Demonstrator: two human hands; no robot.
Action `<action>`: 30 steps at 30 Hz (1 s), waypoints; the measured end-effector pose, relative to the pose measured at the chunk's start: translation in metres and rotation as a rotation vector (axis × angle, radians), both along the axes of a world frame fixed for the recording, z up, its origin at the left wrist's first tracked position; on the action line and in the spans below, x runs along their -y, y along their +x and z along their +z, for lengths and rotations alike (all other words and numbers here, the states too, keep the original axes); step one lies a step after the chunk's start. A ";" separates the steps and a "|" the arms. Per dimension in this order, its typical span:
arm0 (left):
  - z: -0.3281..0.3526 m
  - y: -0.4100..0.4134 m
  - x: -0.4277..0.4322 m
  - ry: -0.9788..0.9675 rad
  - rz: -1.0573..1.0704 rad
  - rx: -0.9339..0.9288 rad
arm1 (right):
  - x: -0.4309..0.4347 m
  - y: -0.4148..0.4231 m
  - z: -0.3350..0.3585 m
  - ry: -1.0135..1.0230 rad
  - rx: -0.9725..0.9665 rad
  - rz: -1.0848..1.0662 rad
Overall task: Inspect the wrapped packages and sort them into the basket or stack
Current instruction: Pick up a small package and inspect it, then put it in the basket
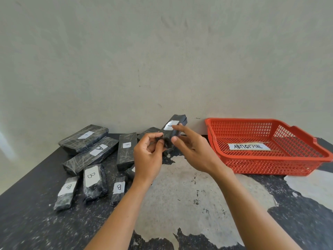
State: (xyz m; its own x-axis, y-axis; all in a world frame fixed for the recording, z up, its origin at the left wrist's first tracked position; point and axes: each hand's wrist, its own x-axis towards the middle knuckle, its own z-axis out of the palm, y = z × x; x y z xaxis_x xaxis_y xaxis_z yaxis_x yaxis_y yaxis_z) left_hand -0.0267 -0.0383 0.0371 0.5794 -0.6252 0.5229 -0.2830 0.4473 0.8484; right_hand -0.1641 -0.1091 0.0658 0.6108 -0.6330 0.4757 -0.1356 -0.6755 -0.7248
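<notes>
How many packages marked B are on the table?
3, in a row left of the left hand: outer package, middle package, inner package. A half-hidden package behind that hand shows no letter.

Left hand point(147, 152) pinches the package's point(173, 130) near end, right hand point(192, 150) grips its middle; basket point(270, 160) sits right.

Table point(180, 204): black top, paint worn off in big pale patch directly below grip; more bare patches nearer & to rt; white specks over dark areas left of grip. Wall point(162, 60): grey plaster w/ faint scuffs, behind & above grip.
</notes>
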 end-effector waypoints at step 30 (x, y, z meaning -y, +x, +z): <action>0.001 0.042 -0.010 0.094 -0.169 -0.053 | 0.024 -0.022 -0.006 0.035 0.037 -0.046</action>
State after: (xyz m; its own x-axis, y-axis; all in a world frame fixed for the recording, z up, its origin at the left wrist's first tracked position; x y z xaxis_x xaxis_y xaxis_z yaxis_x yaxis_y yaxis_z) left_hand 0.0156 -0.0286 0.0383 0.4874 -0.7605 0.4291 -0.1646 0.4026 0.9004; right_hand -0.1864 -0.1334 0.0595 0.5632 -0.6765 0.4745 -0.1384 -0.6434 -0.7529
